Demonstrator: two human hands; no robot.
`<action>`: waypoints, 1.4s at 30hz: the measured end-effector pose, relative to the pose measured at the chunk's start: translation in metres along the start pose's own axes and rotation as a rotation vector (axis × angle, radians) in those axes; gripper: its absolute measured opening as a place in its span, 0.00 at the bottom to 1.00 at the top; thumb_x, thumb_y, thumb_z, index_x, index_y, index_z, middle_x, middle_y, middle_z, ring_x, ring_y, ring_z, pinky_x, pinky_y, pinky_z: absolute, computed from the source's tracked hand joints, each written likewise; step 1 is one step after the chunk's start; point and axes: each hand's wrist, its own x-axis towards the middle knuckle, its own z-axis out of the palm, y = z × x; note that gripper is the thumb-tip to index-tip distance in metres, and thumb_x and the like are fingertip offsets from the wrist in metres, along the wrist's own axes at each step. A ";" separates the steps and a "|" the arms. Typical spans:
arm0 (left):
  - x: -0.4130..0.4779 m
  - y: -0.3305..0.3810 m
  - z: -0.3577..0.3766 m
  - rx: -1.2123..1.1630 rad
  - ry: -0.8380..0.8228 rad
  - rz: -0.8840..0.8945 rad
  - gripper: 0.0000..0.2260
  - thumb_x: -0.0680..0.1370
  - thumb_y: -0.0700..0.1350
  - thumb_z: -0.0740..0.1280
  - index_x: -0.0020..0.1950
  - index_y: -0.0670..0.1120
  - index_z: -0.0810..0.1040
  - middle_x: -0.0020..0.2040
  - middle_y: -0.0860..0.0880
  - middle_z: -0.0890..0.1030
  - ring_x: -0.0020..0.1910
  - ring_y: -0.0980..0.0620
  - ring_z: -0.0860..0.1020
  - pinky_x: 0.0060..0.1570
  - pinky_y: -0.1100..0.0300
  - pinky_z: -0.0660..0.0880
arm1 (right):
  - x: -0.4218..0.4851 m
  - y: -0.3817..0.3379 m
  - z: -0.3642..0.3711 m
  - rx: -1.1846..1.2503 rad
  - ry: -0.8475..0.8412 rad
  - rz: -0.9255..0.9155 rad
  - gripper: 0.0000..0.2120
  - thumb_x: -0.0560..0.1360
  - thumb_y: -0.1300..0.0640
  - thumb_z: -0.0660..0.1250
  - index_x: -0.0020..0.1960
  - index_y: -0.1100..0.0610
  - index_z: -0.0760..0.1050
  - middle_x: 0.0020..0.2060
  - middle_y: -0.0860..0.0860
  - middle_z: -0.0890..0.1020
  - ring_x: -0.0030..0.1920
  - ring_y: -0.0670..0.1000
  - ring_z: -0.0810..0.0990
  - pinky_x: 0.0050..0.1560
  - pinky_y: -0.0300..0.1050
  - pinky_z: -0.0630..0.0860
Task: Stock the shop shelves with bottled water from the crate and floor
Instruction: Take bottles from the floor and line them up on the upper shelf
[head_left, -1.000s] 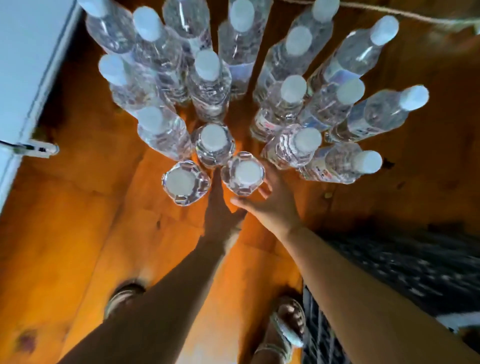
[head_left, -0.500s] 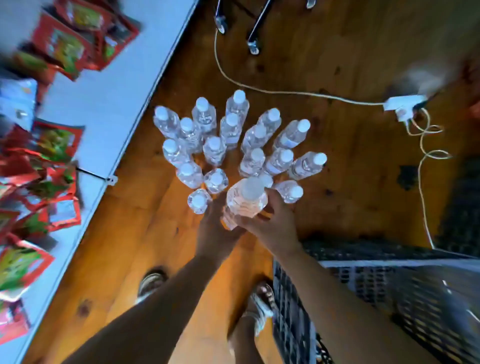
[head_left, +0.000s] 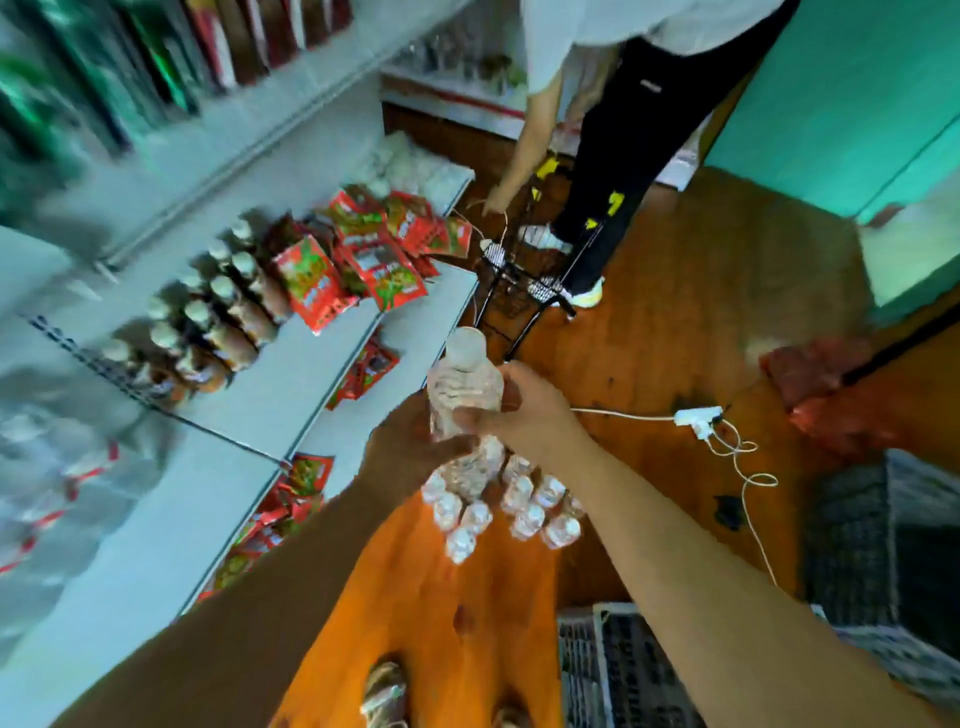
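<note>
Now in hand: the carry step, as I read it; one bottle is off the floor and headed for the shelving.
Bottle: the water bottle (head_left: 464, 382) is upright, cap up, held in the air above the floor bottles (head_left: 498, 506) and just right of the shelf edge.
Left hand (head_left: 410, 447): wrapped round the bottle's lower part from the left, fingers curled on it.
Right hand (head_left: 522, 413): gripping the bottle's middle from the right, thumb across the front.
Floor stock: a tight cluster of capped bottles stands on the wooden floor (head_left: 675, 322) directly below the hands, so plenty is left to shelve.
Crate (head_left: 618, 670): bottom right, beside the right forearm; its contents cannot be told.
Shelf (head_left: 291, 379): white, to the left; brown drink bottles (head_left: 223, 322) and red snack packets (head_left: 358, 254) sit toward the back, with a bare patch in front.
Next move: probably a swing left, then setting the base flat on that bare patch without knocking the brown bottles.
Nearby: another person (head_left: 613, 130) stands further along; a power strip (head_left: 696, 415) lies to the right.
</note>
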 end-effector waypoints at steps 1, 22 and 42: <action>-0.007 0.017 -0.013 -0.025 -0.001 0.013 0.31 0.54 0.67 0.75 0.53 0.55 0.77 0.49 0.55 0.82 0.50 0.56 0.79 0.53 0.61 0.74 | -0.005 -0.018 -0.001 0.001 -0.018 -0.037 0.20 0.66 0.46 0.74 0.53 0.52 0.72 0.48 0.45 0.79 0.49 0.46 0.77 0.51 0.46 0.74; -0.294 0.088 -0.274 -0.267 0.765 0.252 0.31 0.61 0.45 0.75 0.61 0.60 0.71 0.53 0.49 0.81 0.50 0.50 0.81 0.50 0.59 0.78 | -0.171 -0.290 0.174 0.306 -0.650 -0.589 0.08 0.72 0.58 0.68 0.51 0.59 0.78 0.47 0.55 0.82 0.46 0.51 0.80 0.37 0.41 0.78; -0.439 -0.054 -0.533 -0.003 1.428 0.120 0.33 0.62 0.48 0.78 0.61 0.63 0.65 0.55 0.59 0.72 0.51 0.53 0.77 0.53 0.58 0.74 | -0.286 -0.392 0.521 0.222 -1.166 -0.700 0.31 0.73 0.63 0.69 0.66 0.39 0.60 0.58 0.46 0.76 0.51 0.46 0.78 0.44 0.44 0.76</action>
